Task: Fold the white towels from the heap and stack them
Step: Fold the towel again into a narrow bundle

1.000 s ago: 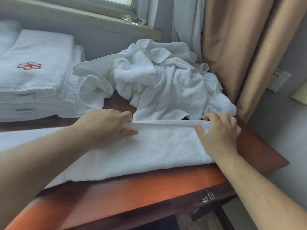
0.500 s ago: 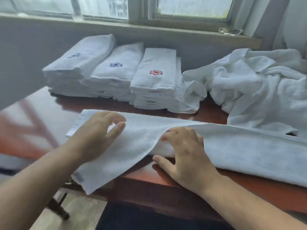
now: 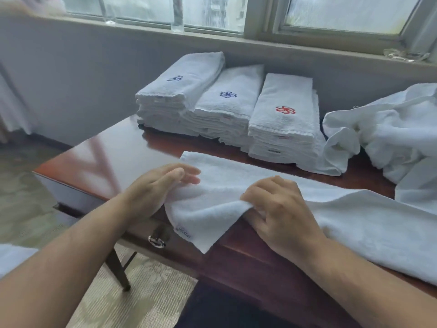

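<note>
The towel (image 3: 236, 183) lies in a strip along the table (image 3: 113, 157) front; your right hand (image 3: 279, 209), flat a moment ago, now pinches its near edge while your left hand (image 3: 160, 185) rests straight-fingered on it, so a crosswise fold looks next.

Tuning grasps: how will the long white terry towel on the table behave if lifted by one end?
Probably floppy: the long white terry towel bunches where the right hand pinches it, and its labelled corner droops over the brown wooden table edge. Its pile looks grippy, so it may drag, not slide.
</note>
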A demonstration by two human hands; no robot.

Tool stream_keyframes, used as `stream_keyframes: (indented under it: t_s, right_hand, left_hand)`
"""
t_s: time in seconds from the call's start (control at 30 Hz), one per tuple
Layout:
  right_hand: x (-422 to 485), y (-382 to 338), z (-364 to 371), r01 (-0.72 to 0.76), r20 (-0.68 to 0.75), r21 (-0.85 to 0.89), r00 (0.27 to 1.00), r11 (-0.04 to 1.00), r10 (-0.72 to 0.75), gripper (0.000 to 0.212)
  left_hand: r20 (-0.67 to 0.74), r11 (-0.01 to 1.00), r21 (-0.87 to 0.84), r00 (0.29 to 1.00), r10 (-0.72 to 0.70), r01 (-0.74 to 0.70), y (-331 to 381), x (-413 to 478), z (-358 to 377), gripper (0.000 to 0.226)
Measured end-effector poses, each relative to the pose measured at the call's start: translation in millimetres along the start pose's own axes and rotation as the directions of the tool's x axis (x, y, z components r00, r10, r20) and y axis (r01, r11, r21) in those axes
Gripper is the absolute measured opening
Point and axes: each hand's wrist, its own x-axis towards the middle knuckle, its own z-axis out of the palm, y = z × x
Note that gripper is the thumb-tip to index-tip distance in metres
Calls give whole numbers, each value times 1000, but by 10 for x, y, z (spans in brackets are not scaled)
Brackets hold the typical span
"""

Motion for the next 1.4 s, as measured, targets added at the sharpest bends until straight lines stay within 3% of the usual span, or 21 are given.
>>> stream_keyframes:
  t_s: [0.07,0.13,0.23,0.33,0.47,0.6,0.73,0.83,1.03,1.13,1.23,1.4]
  right_hand:
    - [132,19,-38,-90,22,74,996,993,89,33]
    - [260,57,-58,-180,65,132,983,975,173,47]
    - [404,118,-51,-277,110,147,959,949,263,52]
    - [490,177,2,-320,107,152,946,935,306,53]
    - [566,257,127,-313,68,86,949,946,308,57]
    - [703,354,180,-342,72,-21,937,940,342,57]
    - [722,458,160,-423,167,-84,886,902,432,44]
    - [608,504,165,-421,197,-175,871,890,450,25]
    - [650,592,228,-326,166,-186,919,927,357,22]
    - [691,673,250,-300,183,-203,924,932,337,32]
    - [710,747,275,-344,292,-258,863,903,412,52]
    - [590,843,151,-384,353,-118,846,916,400,28]
  left_hand:
    - [62,994,-92,997,-47,53,15,-26,-93,62]
    - [123,997,55,991,-56,49,17,-58,-152,78]
    - [127,960,279,991,-49,12,-8,-108,-129,79]
    - [56,926,370,997,55,-72,-90,-92,-26,65]
    - [-174,889,442,962,213,-117,-112,11,98,15]
    - [-383,965,262,920,76,29,-87,141,116,48]
    - [-499,928,301,865,-45,222,-72,261,41,40]
    - [-497,860,340,849,-180,381,-105,348,-18,32]
    - [-411,671,492,827,-384,555,-41,434,-70,32]
    - [-433,595,550,809,-397,586,19,415,-43,34]
    - [-472,573,560,799,-373,598,62,385,25,26]
    - [-507,542,583,793,-339,605,64,378,79,18]
